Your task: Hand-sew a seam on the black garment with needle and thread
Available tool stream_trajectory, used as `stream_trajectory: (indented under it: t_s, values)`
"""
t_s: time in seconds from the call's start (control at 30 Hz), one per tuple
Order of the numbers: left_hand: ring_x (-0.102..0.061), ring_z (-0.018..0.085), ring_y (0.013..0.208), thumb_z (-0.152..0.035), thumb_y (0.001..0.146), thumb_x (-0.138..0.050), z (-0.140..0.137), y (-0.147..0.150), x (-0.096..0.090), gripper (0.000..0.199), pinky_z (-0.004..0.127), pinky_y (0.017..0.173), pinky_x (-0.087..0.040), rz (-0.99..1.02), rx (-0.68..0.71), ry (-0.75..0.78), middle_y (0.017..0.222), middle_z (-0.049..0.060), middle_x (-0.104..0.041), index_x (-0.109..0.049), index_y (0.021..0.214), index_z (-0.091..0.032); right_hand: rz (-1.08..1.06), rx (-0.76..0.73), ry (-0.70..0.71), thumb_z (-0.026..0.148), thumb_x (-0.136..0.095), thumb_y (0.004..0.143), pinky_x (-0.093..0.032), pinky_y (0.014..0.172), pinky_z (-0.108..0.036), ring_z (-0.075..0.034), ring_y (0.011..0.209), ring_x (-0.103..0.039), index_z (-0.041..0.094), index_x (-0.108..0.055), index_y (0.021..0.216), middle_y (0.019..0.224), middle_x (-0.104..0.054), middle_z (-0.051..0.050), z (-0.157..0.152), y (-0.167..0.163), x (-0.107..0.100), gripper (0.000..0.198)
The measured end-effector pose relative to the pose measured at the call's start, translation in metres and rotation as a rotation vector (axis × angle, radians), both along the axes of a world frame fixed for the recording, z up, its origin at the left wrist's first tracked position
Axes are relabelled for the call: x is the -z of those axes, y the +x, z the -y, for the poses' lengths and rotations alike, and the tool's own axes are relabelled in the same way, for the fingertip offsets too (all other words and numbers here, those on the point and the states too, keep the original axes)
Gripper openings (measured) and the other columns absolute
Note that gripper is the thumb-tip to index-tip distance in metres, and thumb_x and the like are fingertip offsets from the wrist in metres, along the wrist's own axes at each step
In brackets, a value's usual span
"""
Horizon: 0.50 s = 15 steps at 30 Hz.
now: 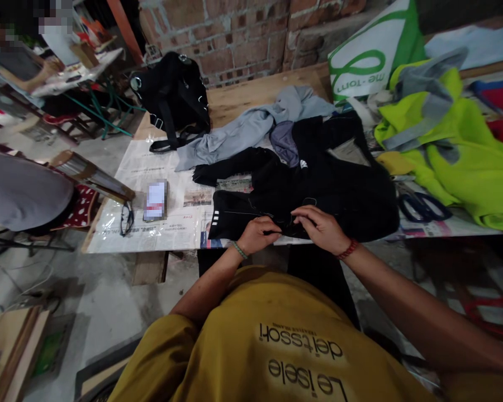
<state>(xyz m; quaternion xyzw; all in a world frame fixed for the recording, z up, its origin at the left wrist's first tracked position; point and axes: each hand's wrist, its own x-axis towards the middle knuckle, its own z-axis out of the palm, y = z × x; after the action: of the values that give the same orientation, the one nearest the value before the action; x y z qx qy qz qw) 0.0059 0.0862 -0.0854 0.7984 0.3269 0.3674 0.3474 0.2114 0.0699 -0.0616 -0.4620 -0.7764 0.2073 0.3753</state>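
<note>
A black garment point(347, 190), perhaps a jacket, with small white marks at one end lies spread along the near edge of the table. My left hand point(260, 234) is closed at its lower edge, thumb and fingers pinching the dark cloth. Just to the right, my right hand point(322, 228) bends over the same edge, its thumb and index finger pressed together on the fabric. The small gap between both hands shows only dark cloth; any finer detail there is too small to make out.
Behind the garment lie a grey cloth point(243, 131) and a black bag point(171, 95). A phone point(155, 200) rests on the newspaper at left. Dark-handled scissors point(423, 207), a yellow-green vest point(456, 145) and a green-white bag point(373, 56) are at right. Another person sits at far left.
</note>
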Motion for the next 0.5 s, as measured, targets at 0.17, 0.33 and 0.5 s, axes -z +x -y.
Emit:
stream_trajectory:
  t_s: [0.17, 0.33, 0.5]
  values:
    - [-0.059, 0.011, 0.067, -0.024, 0.076, -0.063, -0.002, -0.001, 0.001, 0.011, 0.024, 0.068, -0.047, -0.011, 0.074, 0.055, 0.071, 0.004, -0.064, -0.07, 0.074, -0.016, 0.071, 0.117, 0.02, 0.024, -0.045, 0.085, -0.046, 0.07, -0.029, -0.016, 0.077, -0.059, 0.02, -0.061, 0.087, 0.084, -0.062, -0.006, -0.006, -0.004, -0.005, 0.017]
    - [-0.059, 0.011, 0.069, -0.023, 0.076, -0.063, -0.001, -0.002, 0.001, 0.009, 0.025, 0.07, -0.045, -0.045, 0.081, 0.084, 0.072, 0.003, -0.066, -0.07, 0.075, -0.017, 0.378, 0.154, -0.035, 0.034, -0.044, 0.086, -0.038, 0.066, -0.03, -0.014, 0.063, -0.055, 0.018, -0.059, 0.062, 0.065, -0.059, -0.004, -0.009, -0.009, -0.008, 0.032]
    - [-0.06, 0.012, 0.076, -0.021, 0.077, -0.062, 0.002, -0.002, -0.002, 0.009, 0.028, 0.078, -0.039, -0.179, 0.097, 0.104, 0.078, 0.002, -0.067, -0.071, 0.078, -0.02, 0.441, 0.046, -0.151, 0.035, -0.046, 0.086, -0.036, 0.07, -0.029, -0.014, 0.073, -0.059, 0.02, -0.066, 0.072, 0.074, -0.067, -0.002, -0.012, -0.011, -0.009, 0.028]
